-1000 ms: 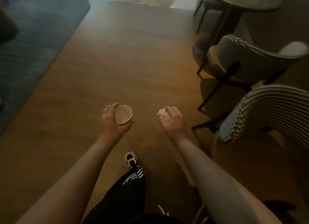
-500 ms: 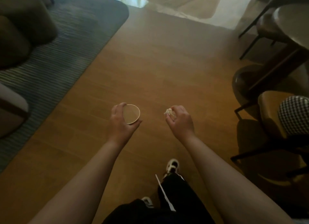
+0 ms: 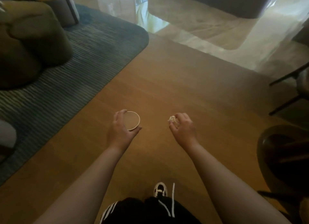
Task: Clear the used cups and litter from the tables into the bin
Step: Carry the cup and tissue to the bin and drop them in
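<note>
My left hand [image 3: 120, 130] grips a paper cup [image 3: 133, 120] around its side, its open mouth facing up toward me and the inside looking empty. My right hand [image 3: 183, 127] is closed on a small crumpled white piece of litter [image 3: 171, 119] that pokes out past the fingertips. Both arms stretch forward over a wooden floor at about the same height, a short gap between the hands. No bin is in view.
A dark ribbed rug [image 3: 70, 76] covers the floor at left, with a brown upholstered seat [image 3: 28, 40] on it. Dark chair legs [image 3: 287, 90] and a round dark base [image 3: 282, 157] stand at right. A pale glossy floor [image 3: 200, 28] lies ahead. My shoe [image 3: 160, 189] steps forward below.
I have walked on and turned: the patterned chairs at right have left the view, while the rug and seat at left have come closer. Both hands keep their hold.
</note>
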### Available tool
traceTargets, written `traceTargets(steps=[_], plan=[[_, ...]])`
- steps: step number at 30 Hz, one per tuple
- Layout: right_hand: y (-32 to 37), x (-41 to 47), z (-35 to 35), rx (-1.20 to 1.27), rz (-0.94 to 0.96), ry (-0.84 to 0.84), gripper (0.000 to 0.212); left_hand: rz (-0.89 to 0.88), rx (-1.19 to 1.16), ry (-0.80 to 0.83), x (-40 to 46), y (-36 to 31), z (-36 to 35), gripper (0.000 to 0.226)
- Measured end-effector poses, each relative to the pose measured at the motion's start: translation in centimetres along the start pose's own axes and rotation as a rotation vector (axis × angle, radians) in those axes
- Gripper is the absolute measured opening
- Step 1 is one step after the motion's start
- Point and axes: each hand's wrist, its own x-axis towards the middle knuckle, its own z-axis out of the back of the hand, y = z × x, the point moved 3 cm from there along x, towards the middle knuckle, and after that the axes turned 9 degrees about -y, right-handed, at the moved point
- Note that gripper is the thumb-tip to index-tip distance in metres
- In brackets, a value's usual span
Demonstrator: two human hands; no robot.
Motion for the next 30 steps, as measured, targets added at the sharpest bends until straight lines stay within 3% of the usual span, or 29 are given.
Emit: traceTargets(steps=[6,13,23,30], plan=[[1.0,18.7,-4.0,-0.023,0.061,0.034,0.022,0.069,0.036,-0.073,15.5,-0.1,-6.4,0.075],[1.6,41.9,-14.7,-0.055,0.153,0.089,0.020,0.113,0.069,-0.136,37.2,5.1,-15.6,0.074],[10.8,75.2,-26.0,-0.025,0.219,0.128,0.021,0.193,0.157,-0.161,70.0,8.3,-22.0,0.077],[13.1,96.0,-36.6,0.022,0.246,0.165,0.018,0.250,0.183,-0.192,89.9,12.0,-29.3,0.076]])
